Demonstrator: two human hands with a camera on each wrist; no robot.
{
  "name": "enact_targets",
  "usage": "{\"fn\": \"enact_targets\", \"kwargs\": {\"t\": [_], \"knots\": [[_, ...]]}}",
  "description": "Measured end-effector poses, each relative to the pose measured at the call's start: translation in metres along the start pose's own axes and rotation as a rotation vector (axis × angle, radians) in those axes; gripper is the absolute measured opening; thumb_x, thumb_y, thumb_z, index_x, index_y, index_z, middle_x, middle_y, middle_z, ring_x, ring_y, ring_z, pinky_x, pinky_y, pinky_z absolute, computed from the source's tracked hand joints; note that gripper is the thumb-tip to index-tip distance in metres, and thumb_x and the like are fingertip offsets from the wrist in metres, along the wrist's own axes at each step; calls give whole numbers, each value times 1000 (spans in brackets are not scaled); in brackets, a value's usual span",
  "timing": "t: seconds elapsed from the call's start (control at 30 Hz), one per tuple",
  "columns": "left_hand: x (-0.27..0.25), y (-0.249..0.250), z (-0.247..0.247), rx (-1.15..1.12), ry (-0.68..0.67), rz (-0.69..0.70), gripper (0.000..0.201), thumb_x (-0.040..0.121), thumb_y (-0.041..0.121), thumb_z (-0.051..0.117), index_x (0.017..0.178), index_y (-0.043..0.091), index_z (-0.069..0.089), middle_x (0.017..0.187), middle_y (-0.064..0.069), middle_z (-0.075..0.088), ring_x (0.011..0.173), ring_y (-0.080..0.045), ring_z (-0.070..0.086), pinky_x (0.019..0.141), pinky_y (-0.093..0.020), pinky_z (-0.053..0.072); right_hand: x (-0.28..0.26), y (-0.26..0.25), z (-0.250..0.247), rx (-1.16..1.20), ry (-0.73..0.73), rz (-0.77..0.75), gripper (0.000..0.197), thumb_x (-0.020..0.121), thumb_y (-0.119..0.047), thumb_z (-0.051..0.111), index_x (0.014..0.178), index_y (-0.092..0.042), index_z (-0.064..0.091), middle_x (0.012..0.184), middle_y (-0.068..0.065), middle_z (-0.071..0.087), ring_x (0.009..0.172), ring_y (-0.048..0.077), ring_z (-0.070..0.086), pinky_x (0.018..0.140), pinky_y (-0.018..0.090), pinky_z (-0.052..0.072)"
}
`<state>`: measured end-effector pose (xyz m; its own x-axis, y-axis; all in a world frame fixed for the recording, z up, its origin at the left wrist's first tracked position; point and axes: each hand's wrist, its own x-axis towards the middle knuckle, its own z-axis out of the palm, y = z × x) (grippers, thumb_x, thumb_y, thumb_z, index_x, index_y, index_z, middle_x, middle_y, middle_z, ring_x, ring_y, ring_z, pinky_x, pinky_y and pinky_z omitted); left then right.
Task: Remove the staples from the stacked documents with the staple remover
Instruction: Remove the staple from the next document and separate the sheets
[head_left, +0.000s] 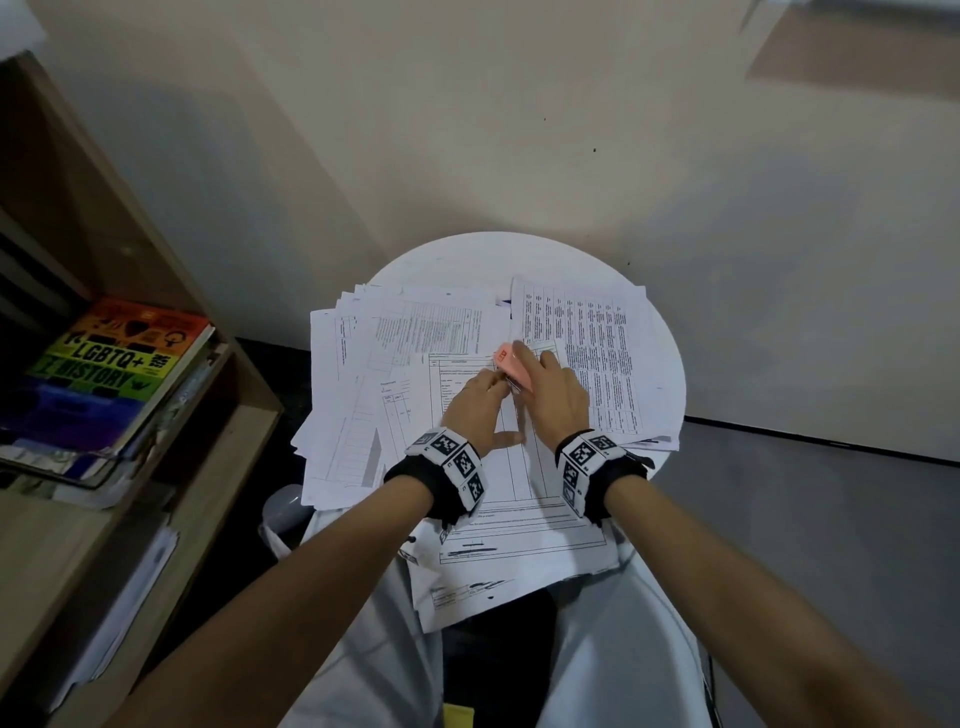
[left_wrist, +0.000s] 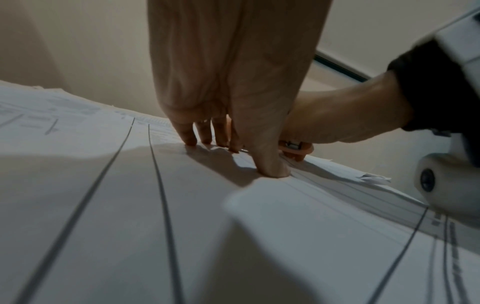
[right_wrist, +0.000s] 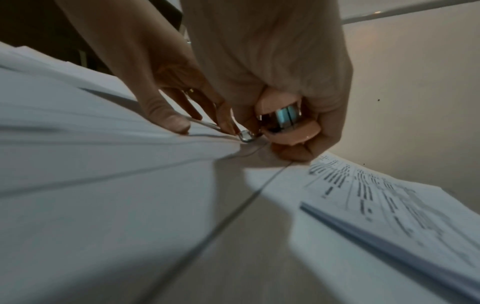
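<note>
Pink plastic marks the staple remover (right_wrist: 285, 125), gripped in the right hand (head_left: 553, 397), its metal claws set down onto the top document (head_left: 498, 483) just beside the left hand (head_left: 480, 410). That hand's straight fingers (left_wrist: 188, 133) press the sheet flat, probably so the paper cannot lift as the claws bite. The staple itself is too small to make out; the fingers hide that spot from the head view.

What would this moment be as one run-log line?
right hand grips staple remover | metal tip on top document | left hand presses paper
</note>
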<state>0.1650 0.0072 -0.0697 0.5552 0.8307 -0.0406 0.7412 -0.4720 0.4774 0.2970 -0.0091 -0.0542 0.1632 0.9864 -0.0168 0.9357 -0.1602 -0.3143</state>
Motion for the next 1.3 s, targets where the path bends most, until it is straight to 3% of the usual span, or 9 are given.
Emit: {"fn": "enact_targets", "kwargs": {"t": [0.27,0.53,0.63,0.8,0.97,1.07,1.13,1.2,1.3], "knots": [[-2,3,-3,-3,-17,-9,71,77,39,73,135,10,43,141,-8,37,127,-25,41,105,-32,37,5,2,-4,-85,2,-74,52,96,-29,52,144,-27,33,117,10,55,82,34,63,68,39,52],[-4,4,-6,7,-42,-22,69,82,37,69,136,6,40,154,-13,21,143,-25,23,114,-32,24,21,2,-11,269,-121,180,42,94,-33,52,129,-13,41,109,19,63,93,39,62,79,47,53],[-4,5,-6,15,-48,-29,69,82,38,69,136,6,41,154,-12,22,142,-26,24,114,-32,24,20,-3,-12,314,-125,238,42,93,-32,52,129,-14,41,111,19,62,96,40,61,81,51,53],[-4,6,-8,7,-57,-24,68,81,38,70,137,11,43,151,-12,26,139,-26,28,112,-33,27,18,-6,-10,208,-73,144,44,90,-22,58,130,-25,40,106,9,65,94,32,62,90,48,45],[-3,2,-10,-20,-91,-26,68,82,34,70,139,10,41,153,-11,25,141,-26,26,114,-34,25,21,-5,-24,384,-92,184,47,86,-30,62,127,-28,39,96,4,61,84,30,62,85,50,51],[-3,-4,-13,-252,2,-62,51,89,24,62,134,6,46,146,-11,41,136,-24,36,111,-31,28,13,-3,-33,494,-81,170,48,81,-23,61,122,-32,37,100,8,66,75,33,64,70,50,57],[-3,-3,-16,-536,209,-130,35,93,21,57,124,4,52,121,-13,60,112,-23,58,97,-33,45,6,-3,-41,558,-81,158,48,83,-17,60,123,-28,38,103,11,66,63,30,62,53,36,54],[-5,4,-22,-833,316,-203,32,95,21,54,121,4,50,104,-10,63,89,-20,65,78,-31,54,-1,-7,-46,614,-86,138,46,85,-13,59,124,-26,38,103,14,67,57,27,58,44,26,44],[-7,15,-30,-1054,411,-260,27,92,18,59,114,3,55,94,-5,60,78,-14,66,68,-22,58,-16,-18,-49,701,-76,95,43,87,-16,60,123,-26,39,100,14,69,58,28,61,47,35,53]]}}
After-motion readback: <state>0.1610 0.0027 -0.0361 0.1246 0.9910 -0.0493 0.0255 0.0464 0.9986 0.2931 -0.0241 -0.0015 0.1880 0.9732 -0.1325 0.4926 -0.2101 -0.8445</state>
